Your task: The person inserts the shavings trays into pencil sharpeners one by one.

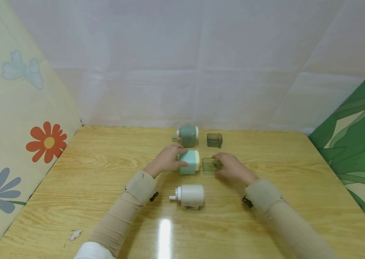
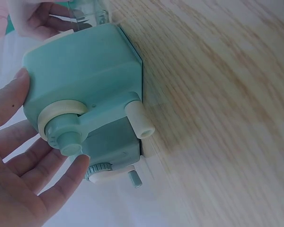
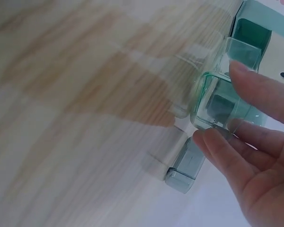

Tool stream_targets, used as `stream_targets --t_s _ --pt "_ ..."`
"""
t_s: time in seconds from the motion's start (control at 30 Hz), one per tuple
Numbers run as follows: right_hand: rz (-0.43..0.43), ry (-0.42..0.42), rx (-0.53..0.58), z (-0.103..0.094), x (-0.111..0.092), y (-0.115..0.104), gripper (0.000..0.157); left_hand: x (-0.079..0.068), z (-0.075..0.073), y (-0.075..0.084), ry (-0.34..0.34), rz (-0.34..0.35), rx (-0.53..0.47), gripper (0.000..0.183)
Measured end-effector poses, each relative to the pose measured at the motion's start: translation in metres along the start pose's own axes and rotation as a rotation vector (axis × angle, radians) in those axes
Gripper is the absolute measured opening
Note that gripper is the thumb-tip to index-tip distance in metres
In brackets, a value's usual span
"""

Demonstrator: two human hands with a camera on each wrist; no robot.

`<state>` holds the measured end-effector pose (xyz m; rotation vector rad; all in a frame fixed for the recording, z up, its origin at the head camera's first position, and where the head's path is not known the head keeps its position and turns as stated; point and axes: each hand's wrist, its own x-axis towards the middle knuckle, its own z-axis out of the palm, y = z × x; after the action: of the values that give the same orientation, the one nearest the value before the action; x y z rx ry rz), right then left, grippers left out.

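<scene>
In the head view a light teal crank pencil sharpener [image 1: 188,158] with a cream face sits mid-table. My left hand [image 1: 167,159] holds it from the crank side, thumb on one side and fingers on the other. The left wrist view shows its crank handle [image 2: 139,120] towards the palm. To the right, my right hand [image 1: 232,167] pinches a clear shavings drawer [image 3: 217,101] between thumb and fingers. That drawer is in line with the dark opening [image 3: 251,35] in the sharpener's front.
Behind stands a darker green sharpener [image 1: 188,136], with a smoky clear drawer [image 1: 214,140] to its right. A cream-white sharpener [image 1: 192,196] stands nearer the front, between the forearms. A white cloth wall [image 1: 195,97] closes off the table's back edge.
</scene>
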<state>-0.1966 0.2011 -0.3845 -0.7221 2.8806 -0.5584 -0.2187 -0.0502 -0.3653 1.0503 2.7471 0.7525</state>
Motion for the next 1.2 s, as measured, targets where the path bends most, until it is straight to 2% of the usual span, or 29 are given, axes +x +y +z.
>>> stream_targets --t_s 0.17,0.6,1.2 --pt "-0.011 0.004 -0.006 0.001 0.003 -0.001 0.060 0.000 0.000 0.000 0.003 0.006 0.003 0.055" --pt "0.023 -0.028 0.017 0.002 0.008 -0.007 0.060 0.002 0.002 -0.002 0.015 0.006 0.002 0.055" --pt "-0.037 -0.016 -0.003 0.006 0.017 -0.014 0.059 0.001 0.001 -0.002 0.007 0.009 0.006 0.056"
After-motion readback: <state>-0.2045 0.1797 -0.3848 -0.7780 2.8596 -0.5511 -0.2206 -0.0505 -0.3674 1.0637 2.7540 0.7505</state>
